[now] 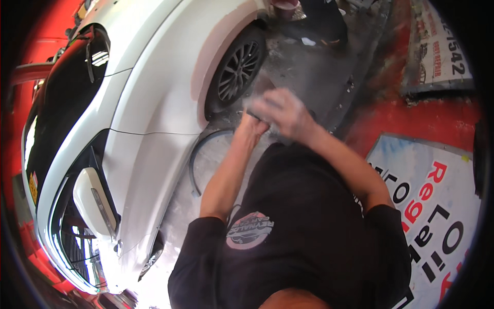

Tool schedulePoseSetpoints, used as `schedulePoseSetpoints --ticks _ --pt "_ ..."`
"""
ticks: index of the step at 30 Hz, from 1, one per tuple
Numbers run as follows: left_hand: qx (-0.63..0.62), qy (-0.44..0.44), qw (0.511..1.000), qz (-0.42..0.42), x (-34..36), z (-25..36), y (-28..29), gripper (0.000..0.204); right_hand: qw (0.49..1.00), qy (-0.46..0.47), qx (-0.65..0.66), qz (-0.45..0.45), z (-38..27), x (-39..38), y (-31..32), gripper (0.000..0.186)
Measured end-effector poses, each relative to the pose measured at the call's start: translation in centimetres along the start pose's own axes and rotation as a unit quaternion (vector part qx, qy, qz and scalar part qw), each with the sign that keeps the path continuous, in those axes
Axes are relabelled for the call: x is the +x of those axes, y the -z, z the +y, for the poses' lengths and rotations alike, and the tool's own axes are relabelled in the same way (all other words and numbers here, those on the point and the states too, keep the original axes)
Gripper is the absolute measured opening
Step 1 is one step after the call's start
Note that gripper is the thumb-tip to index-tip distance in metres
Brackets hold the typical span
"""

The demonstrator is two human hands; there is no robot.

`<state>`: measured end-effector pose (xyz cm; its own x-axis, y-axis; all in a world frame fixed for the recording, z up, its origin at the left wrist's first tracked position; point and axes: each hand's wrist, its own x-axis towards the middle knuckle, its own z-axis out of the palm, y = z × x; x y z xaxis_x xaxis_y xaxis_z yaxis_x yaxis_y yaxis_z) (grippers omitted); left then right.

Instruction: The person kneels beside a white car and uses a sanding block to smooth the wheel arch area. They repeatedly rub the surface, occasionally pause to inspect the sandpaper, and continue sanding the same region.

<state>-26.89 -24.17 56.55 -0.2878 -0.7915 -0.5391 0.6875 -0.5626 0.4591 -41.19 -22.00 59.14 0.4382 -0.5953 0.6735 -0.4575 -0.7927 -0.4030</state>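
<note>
My two hands are together in front of my chest, beside the front wheel [240, 69] of a white car. The fingers of my left hand [254, 127] are closed around something dark and thin, too blurred to name. My right hand [284, 110] lies over it, its fingers smeared by motion. A blurred brownish patch [264, 85] shows just beyond the fingers; I cannot tell whether it is held. The car's fender [159, 85] is to the left of my hands, with a dull pinkish band [216, 49] around the wheel arch.
A person in dark trousers [327, 23] is at the far end, near a pinkish bucket [284, 4]. A dark hose [194, 162] curves over the dusty floor by the car. The side mirror [95, 201] juts out at left. Printed sign panels [383, 149] lean at right.
</note>
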Motion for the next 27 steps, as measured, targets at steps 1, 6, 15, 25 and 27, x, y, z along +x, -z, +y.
schedulePoseSetpoints --ticks 1,6,15,25,27 --pt "-0.043 0.035 0.996 -0.063 1.5 -0.1 3.0 0.028 0.999 -0.042 -0.001 -0.013 0.9 1.4 0.6 0.038" --pt "0.121 0.021 0.992 -0.017 -1.3 1.2 -0.9 0.026 0.879 -0.378 0.277 0.089 11.3 -0.7 1.8 0.032" --pt "0.047 -0.092 0.994 -0.048 1.4 0.9 2.9 0.041 0.634 -0.439 0.594 0.227 10.6 1.0 4.1 0.035" --pt "-0.002 -0.182 0.983 -0.002 2.1 0.6 -3.1 0.038 0.802 -0.485 0.288 0.200 6.3 1.2 4.8 0.037" --pt "0.008 -0.187 0.982 0.022 2.7 0.4 -4.5 0.038 0.846 -0.439 0.210 0.220 4.1 2.0 4.2 0.040"
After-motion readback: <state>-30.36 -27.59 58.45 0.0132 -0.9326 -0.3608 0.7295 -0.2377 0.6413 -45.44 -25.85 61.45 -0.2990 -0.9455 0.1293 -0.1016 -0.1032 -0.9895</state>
